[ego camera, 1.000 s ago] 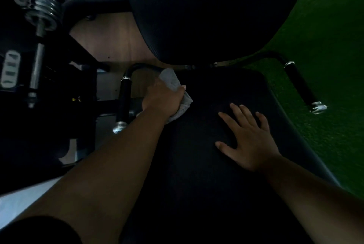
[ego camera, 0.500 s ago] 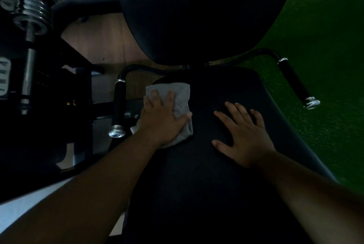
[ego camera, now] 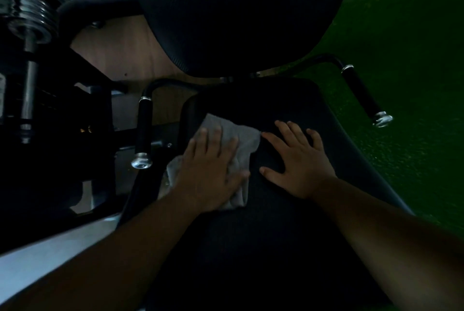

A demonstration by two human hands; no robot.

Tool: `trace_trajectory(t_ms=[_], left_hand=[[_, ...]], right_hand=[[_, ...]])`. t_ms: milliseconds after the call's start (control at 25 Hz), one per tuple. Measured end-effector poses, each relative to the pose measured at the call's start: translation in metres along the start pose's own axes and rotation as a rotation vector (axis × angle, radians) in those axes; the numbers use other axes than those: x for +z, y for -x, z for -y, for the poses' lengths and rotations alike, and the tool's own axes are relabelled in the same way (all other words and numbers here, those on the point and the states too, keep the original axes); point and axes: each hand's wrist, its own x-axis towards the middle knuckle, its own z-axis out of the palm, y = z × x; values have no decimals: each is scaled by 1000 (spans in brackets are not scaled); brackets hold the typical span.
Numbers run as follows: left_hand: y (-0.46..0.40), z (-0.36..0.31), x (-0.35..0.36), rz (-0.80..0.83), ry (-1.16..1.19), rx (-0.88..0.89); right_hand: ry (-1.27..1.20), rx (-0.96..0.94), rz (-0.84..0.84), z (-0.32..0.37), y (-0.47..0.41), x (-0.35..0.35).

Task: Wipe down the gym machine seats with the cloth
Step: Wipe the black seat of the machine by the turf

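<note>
Wiping the far-left part of the seat

The left hand [ego camera: 209, 172] lies flat, fingers spread, pressing the crumpled grey cloth [ego camera: 236, 150] onto the black padded gym seat [ego camera: 251, 248] near its left edge. The cloth's long axis runs near to far, and unwiped seat lies to its right and nearer. The right hand [ego camera: 298, 160], spread and empty, braces just beside the cloth.

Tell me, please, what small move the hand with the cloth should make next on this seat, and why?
Probably slide the left hand and the cloth toward the person, along the left side of the seat. The hand lies flat on the cloth near the seat's far left corner, the right hand rests flat right beside it, and the long near stretch of pad lies open.
</note>
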Motion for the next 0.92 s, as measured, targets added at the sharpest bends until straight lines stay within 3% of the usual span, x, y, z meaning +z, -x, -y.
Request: trace_trajectory(t_ms=[120,440,600,920], left_hand=[[8,-3,4,24,-3,1],[-94,0,-6,25,50,-116],[-61,-16,-3,15,26,-71],[79,-94,16,15,68,82]], right_hand=[[-14,-2,-13,-1,0,1],[-22,-9,-27,-3,-1,3],[-26,-30,-36,-4,0,5],[-759,26,-121,-19,23,-10]])
